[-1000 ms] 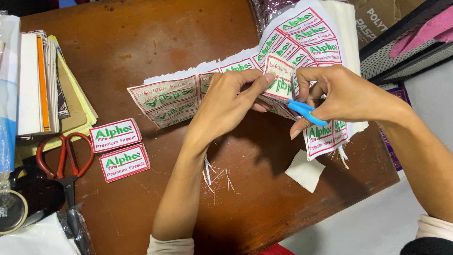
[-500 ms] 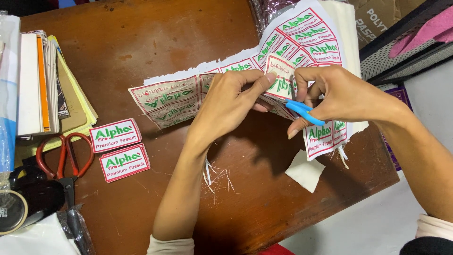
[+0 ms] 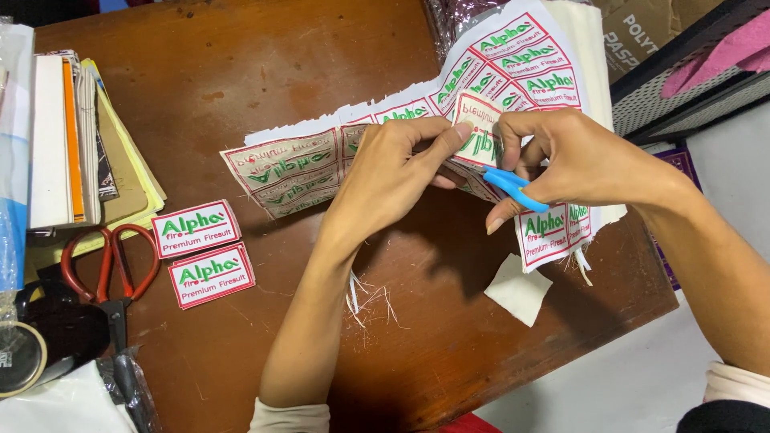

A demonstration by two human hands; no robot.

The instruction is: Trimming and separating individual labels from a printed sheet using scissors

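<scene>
Hands meet over the middle of a brown wooden desk (image 3: 265, 72), working on a long white sheet of embroidered patches (image 3: 513, 68) with red borders and green lettering. The left hand (image 3: 393, 172) pinches one patch of the sheet between thumb and fingertips, folding it up. The right hand (image 3: 581, 156) is closed around small blue-handled scissors (image 3: 517, 188), held right against that same patch. The sheet runs from the desk's centre up to its far right corner and hangs over the right edge. Two cut patches (image 3: 200, 252) lie apart on the left, beside red-handled scissors (image 3: 108, 269). A white scrap (image 3: 517, 289) and loose threads (image 3: 369, 297) lie near the front edge. Stacked books (image 3: 72, 144) sit at far left.
</scene>
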